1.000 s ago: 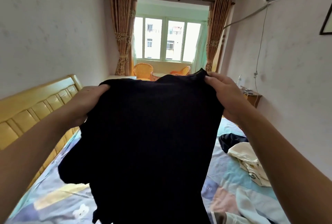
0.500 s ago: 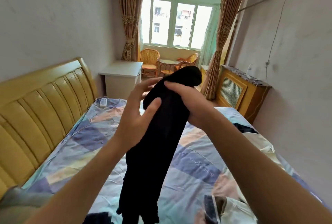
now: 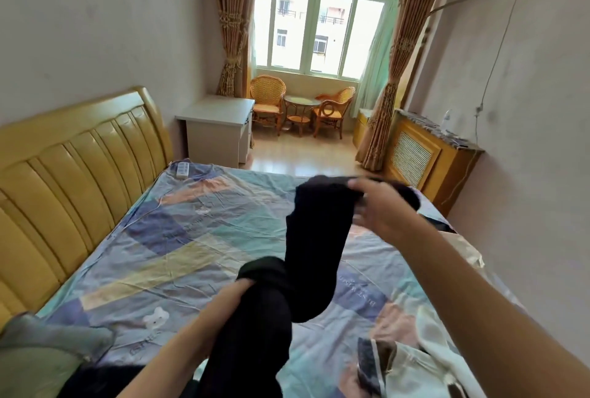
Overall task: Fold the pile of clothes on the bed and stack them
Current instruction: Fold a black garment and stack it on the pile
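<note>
Two hands hold one black garment (image 3: 314,238) above the bed (image 3: 178,238). Your right hand (image 3: 380,209) grips the garment's far end, fingers curled over the bunched fabric, though motion blur hides the exact finger positions. Your left hand (image 3: 238,297) grips the near end, fingers wrapped round a rolled bundle of the cloth; most of that hand is hidden by the fabric.

Relative to the garment, its long axis runs from your left hand, low and close to your body, up and away to your right hand. The middle section sags between the two grips toward the bed without clearly touching it. Your left hand is nearer to the bed surface, so the next move probably lowers that end first.

Material: the garment is dark, soft and limp, narrowed lengthwise into a long strip, with no visible pattern. The bed cover under it is thin, creased patchwork-print cotton. To the right of the garment, light-coloured clothes (image 3: 415,362) lie crumpled and unfolded on the bed.
</note>
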